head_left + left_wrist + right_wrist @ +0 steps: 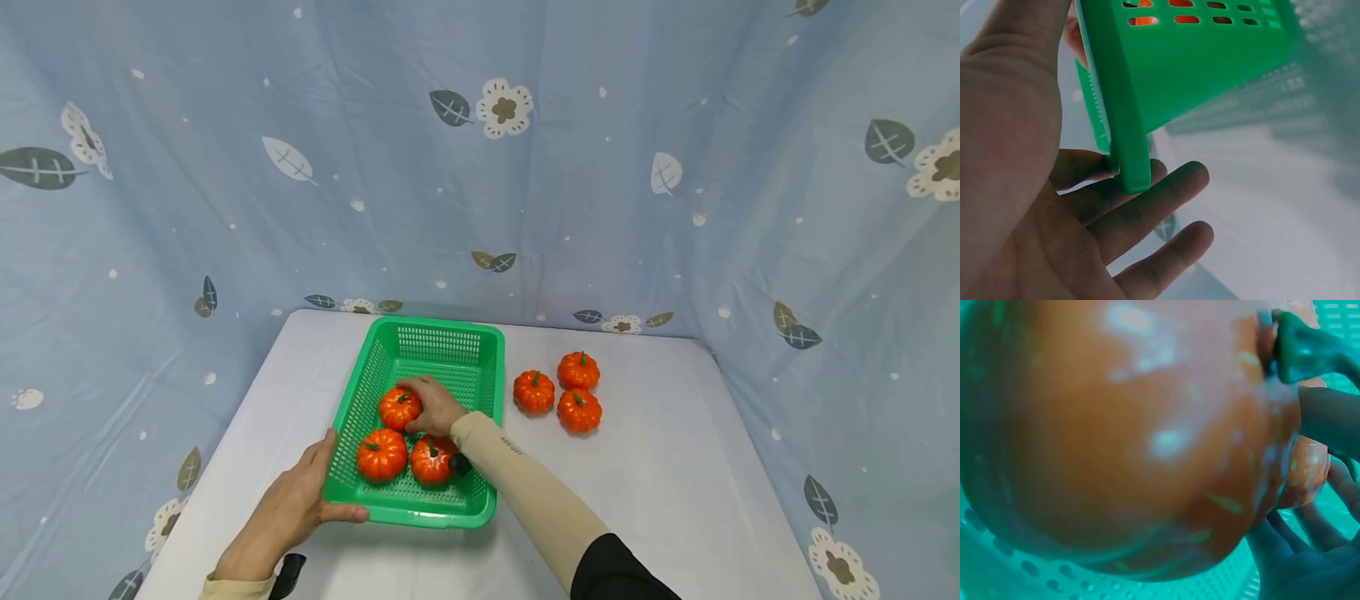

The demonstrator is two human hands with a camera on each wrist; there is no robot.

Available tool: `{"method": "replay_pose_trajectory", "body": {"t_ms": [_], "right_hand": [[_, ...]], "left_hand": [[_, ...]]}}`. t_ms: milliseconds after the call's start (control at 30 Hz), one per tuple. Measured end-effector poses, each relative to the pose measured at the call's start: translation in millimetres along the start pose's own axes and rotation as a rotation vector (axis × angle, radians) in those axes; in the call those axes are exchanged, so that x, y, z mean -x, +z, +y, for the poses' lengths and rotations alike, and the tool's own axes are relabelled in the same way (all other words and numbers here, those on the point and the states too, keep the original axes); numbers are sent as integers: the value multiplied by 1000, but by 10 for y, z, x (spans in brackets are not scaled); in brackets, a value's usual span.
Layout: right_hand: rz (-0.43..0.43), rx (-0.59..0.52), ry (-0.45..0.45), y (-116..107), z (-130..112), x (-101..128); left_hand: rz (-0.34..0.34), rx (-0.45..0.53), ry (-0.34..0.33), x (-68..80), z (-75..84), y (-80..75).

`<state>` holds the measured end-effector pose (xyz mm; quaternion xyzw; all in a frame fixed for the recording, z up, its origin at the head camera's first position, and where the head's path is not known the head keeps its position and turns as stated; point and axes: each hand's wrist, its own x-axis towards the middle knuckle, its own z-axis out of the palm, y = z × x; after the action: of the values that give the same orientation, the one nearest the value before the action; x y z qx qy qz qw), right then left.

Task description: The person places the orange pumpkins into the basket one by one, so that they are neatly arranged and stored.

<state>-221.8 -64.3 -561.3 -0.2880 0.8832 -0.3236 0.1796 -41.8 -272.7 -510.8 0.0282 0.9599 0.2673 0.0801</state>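
Observation:
A green plastic basket (491, 350) with perforated walls stands on the table, with three small orange pumpkins inside. My right hand (437, 407) reaches in and holds the farthest one, a glossy pumpkin (397, 409), between thumb and fingers. Nearer the front lie a second pumpkin (381, 457) on the left and a third pumpkin (431, 463) under my right wrist. That third one fills much of the right wrist view. My left hand (294, 498) touches the basket's near left corner. In the left wrist view its fingers (1154, 206) extend loosely beside the green rim.
Three more orange pumpkins sit close together right of the basket: a left pumpkin (534, 392), a back pumpkin (578, 370) and a front pumpkin (579, 411). The white table (660, 500) is backed by a blue patterned curtain (570, 167).

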Motion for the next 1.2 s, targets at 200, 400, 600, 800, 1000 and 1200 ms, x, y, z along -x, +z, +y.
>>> {"method": "replay_pose_trajectory", "body": {"t_ms": [200, 400, 600, 800, 1000, 1200], "right_hand": [[-20, 10, 7, 8, -3, -3], [-28, -1, 6, -11, -8, -7], [-19, -23, -10, -34, -13, -4], [-6, -62, -28, -83, -49, 9], [-6, -81, -71, -226, -103, 93], [52, -109, -132, -439, -96, 278]], "left_hand": [[4, -2, -2, 1, 16, 0], [-1, 3, -12, -6, 21, -6], [0, 2, -6, -19, 21, -15], [5, -7, 6, -33, 24, -37], [-14, -6, -17, -33, 22, -33], [-18, -9, -31, -22, 21, -15]]}}
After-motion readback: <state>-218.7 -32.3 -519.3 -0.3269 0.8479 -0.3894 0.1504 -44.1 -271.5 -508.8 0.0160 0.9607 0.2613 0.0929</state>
